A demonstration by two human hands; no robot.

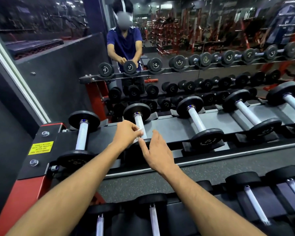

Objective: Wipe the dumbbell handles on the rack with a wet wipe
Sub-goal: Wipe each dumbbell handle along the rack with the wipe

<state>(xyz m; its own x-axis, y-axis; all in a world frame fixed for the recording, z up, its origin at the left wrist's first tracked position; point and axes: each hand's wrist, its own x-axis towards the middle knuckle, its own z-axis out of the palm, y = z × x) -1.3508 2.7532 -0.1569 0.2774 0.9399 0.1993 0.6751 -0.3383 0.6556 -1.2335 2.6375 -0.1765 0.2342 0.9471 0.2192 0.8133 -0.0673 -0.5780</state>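
Head view: closest to the person is the low shelf of the rack [160, 181], with dumbbells lying in a row along the bottom of the picture. Two bare arms reach over it to the top shelf.

The right hand [157, 150] is just in front of the second dumbbell [137, 113] from the left end of that shelf. Its fingers are spread and straight – the fingertips touch the near black end of that dumbbell and hold nothing.

The left hand [126, 133] is a little farther in, on the same dumbbell. Its fingers are curled and pinch a small white wet wipe [140, 132] against the near part of the silver handle [140, 124]. The wipe touches the handle, just behind the near black end.

Left of this dumbbell lies another one [83, 132], close to a yellow sticker [40, 147] on the rack's end. To the right, more dumbbells [197, 123] lie side by side.

Behind the top shelf is a mirror [211, 31] – it shows the person and the rack.
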